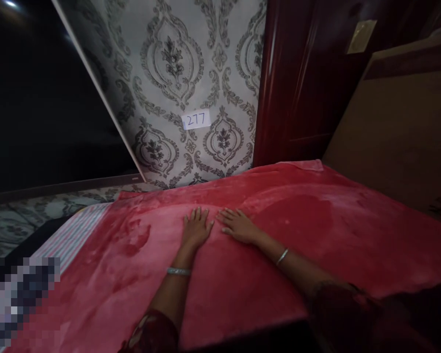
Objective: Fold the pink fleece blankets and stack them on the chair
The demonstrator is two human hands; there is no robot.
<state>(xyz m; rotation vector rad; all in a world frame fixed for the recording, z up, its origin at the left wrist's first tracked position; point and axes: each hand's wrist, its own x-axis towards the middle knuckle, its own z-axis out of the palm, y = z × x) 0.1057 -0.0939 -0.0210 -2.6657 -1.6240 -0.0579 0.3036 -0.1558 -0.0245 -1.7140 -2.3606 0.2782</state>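
Note:
A red plush blanket [235, 284] is spread over a wide flat surface, with lighter and darker patches in its pile. My left hand [197, 227] lies flat on it near the middle, fingers spread and pointing toward the wall. Just to the right, my right hand [238, 224] also rests palm down on the blanket, its fingers stretched out to the left. A small gap separates the two hands, and neither holds anything. Each wrist wears a bracelet.
Behind the blanket stands a patterned wall [172, 93] bearing a paper label [196, 119] marked 277. A large dark screen [51, 113] is at the left, above a striped cloth [75, 233]. Dark red wood panelling [279, 98] and a big brown board [400, 132] border the right.

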